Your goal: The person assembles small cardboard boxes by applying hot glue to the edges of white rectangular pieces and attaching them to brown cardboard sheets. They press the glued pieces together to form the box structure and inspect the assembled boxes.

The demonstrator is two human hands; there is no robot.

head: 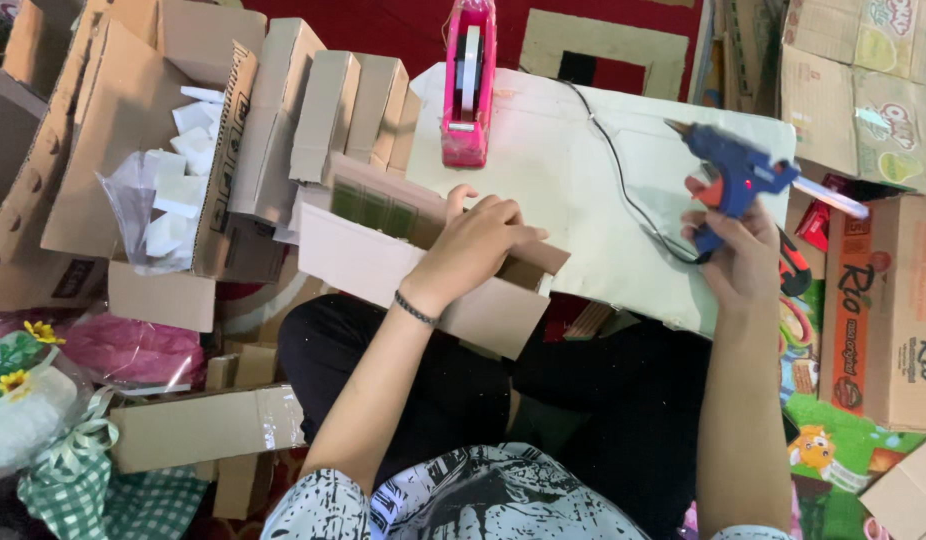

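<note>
Left hand point(473, 245) flat, right hand point(740, 258) gripping.

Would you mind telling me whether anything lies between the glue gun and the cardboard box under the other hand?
Nothing visible does: only bare white board separates the glue gun in the right hand from the cardboard box under the left hand.
</note>
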